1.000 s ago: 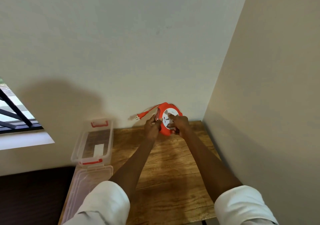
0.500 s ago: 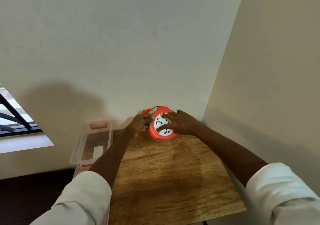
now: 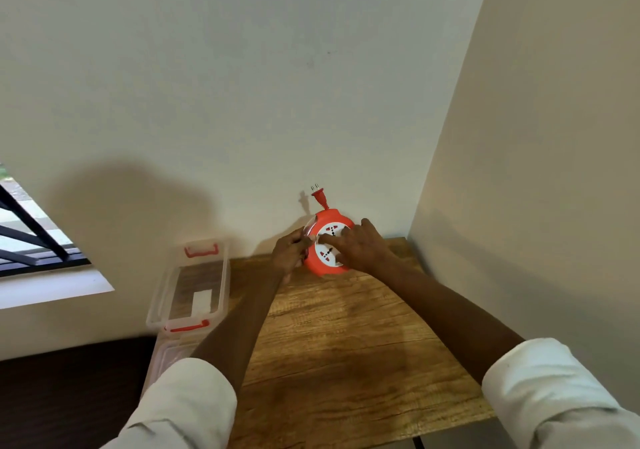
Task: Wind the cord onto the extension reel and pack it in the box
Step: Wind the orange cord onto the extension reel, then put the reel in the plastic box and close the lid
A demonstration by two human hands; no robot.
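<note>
The plug (image 3: 318, 194) now points up at 12 o'clock. The right hand (image 3: 360, 246) presses the extension reel's (image 3: 329, 245) socket face while the left hand (image 3: 289, 251) grips its rim — keep turning steadily, then move it to the clear box (image 3: 189, 284) at 9 o'clock on the desk (image 3: 346, 344).

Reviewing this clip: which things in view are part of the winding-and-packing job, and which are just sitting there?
Part of the job: extension reel, its plug, clear box, box lid, left hand, right hand.

Just there: wooden table, window.
</note>
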